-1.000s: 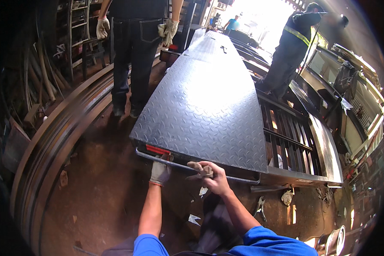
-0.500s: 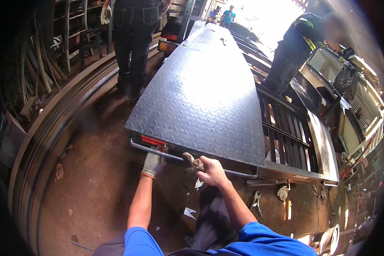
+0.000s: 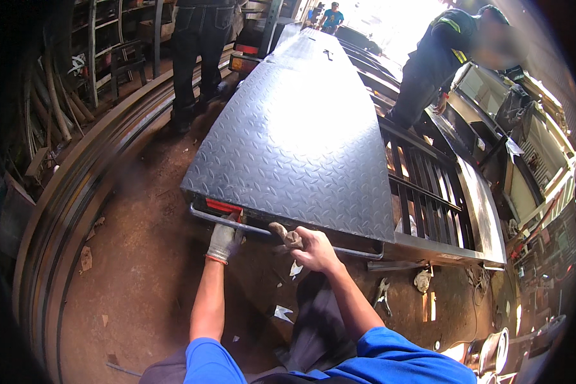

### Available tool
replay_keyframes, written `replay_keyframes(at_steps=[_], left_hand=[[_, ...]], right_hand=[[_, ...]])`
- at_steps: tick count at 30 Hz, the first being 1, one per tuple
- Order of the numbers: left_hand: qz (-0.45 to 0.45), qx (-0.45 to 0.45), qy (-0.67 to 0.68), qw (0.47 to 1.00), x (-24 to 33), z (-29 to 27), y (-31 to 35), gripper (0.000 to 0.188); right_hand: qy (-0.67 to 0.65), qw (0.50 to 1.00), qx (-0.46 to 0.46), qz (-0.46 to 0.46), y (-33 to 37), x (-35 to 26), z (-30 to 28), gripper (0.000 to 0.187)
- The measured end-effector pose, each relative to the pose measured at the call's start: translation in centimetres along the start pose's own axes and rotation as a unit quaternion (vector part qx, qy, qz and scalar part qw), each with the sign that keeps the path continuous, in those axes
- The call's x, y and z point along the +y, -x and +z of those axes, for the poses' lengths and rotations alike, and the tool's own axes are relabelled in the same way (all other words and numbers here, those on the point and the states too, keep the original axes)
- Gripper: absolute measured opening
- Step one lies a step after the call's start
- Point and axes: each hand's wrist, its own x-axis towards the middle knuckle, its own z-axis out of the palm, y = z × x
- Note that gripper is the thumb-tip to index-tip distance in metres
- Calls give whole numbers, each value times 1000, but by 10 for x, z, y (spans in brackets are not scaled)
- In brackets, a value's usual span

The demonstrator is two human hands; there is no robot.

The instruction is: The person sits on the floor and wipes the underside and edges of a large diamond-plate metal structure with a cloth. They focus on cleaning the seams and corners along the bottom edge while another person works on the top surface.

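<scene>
A large dark tread-plate panel (image 3: 288,173) slopes away in front of me, with a bent metal bar (image 3: 262,228) along its near edge. My left hand (image 3: 223,243), in a pale knitted glove with a red cuff, reaches up at this bar near its left end. Its fingers are hidden behind the bar, next to a red part (image 3: 223,206) under the panel's edge. My right hand (image 3: 315,248) is bare and closed on a crumpled, dirty work glove (image 3: 287,236), held just above the bar.
Long metal beams (image 3: 77,198) run along the left. A person in dark trousers (image 3: 200,57) stands behind them. To the right, another person (image 3: 432,64) leans over slatted black framework (image 3: 429,185). Pliers (image 3: 382,296), scraps and a wheel rim (image 3: 493,351) lie on the floor.
The panel and bar sit slightly lower-left and higher in view. Both hands keep their places at the bar. The person on the right has shifted, with a hand now showing lower.
</scene>
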Motion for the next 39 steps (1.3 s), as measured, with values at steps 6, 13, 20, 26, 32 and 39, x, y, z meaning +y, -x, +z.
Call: replay_keyframes(at_steps=[6, 13, 20, 26, 32, 39], left_hand=[[0, -1, -33, 999, -3, -2, 2, 39], [1, -10, -40, 999, -28, 8, 10, 38], [-8, -10, -13, 1000, -26, 9, 11, 33], [-41, -5, 60, 997, 8, -7, 5, 34], [-29, 49, 60, 997, 16, -1, 7, 34], [-251, -6, 437, 864, -8, 3, 25, 23]], right_hand=[[45, 999, -4, -2, -1, -8, -2, 30], [43, 999, 0, -7, -2, -10, -2, 31], [31, 1000, 1, -5, -2, 2, 3, 32], [39, 999, -2, 3, -1, -4, 1, 32], [87, 996, 30, -18, 2, -7, 9, 31], [79, 995, 60, -8, 0, -11, 16, 28]])
